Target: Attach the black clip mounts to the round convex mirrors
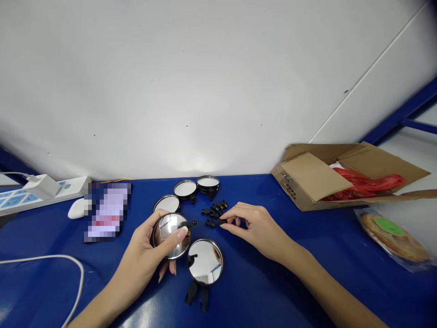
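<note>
My left hand (146,255) grips a round convex mirror (170,236) with a chrome rim, its glass facing up. My right hand (256,228) pinches a small black plastic part (221,222) between thumb and fingertips, at the edge of a heap of similar black parts (214,213). Between my hands lies a small black ring (194,222). Another round mirror (205,261) lies just below them, with black rubbery pieces (196,295) touching its near side. Several more round mirrors (185,188) stand in a row beyond the heap.
The blue tabletop (273,291) meets a white wall. To the left are a power strip (34,196) with a plug, a white mouse (78,208), a pixelated object (107,212) and a white cable (44,259). On the right are a cardboard box (316,177) holding a red bag (362,184) and a round wrapped item (392,237).
</note>
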`<control>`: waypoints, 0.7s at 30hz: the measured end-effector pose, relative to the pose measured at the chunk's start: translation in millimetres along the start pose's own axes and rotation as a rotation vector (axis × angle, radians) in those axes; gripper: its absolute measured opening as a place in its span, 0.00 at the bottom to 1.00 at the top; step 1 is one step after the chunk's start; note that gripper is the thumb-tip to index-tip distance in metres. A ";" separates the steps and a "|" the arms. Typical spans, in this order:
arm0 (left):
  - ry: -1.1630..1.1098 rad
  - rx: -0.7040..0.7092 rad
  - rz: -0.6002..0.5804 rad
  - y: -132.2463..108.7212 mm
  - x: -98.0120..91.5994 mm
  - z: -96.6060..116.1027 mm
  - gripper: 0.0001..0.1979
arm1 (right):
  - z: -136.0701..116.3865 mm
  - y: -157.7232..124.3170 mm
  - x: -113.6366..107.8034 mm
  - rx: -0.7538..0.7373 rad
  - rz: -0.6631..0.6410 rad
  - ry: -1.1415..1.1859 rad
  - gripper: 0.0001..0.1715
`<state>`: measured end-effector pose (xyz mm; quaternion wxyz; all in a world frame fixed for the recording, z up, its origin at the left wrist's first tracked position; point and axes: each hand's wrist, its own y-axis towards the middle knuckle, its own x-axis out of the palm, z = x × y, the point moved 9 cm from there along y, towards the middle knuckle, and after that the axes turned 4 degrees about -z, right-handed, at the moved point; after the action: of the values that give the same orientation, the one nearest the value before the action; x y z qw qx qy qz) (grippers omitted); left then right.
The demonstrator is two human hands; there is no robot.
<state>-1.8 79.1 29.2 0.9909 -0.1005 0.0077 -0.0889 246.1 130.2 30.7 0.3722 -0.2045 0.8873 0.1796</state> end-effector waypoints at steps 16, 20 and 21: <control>-0.016 -0.004 -0.128 0.5 8.8 -8.2 0.22 | -19.9 -3.6 -4.1 -0.112 0.164 -0.086 0.08; -0.105 0.028 -0.178 2.5 11.9 -11.8 0.20 | -46.9 -8.6 3.4 -0.207 0.136 0.039 0.14; -0.118 0.034 -0.184 2.7 12.7 -12.0 0.20 | -53.3 -9.5 7.6 -0.222 0.117 0.052 0.15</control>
<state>10.8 77.1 17.0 0.9789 -0.0890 -0.0613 -0.1737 214.7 95.2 58.7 0.3131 -0.1969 0.8817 0.2929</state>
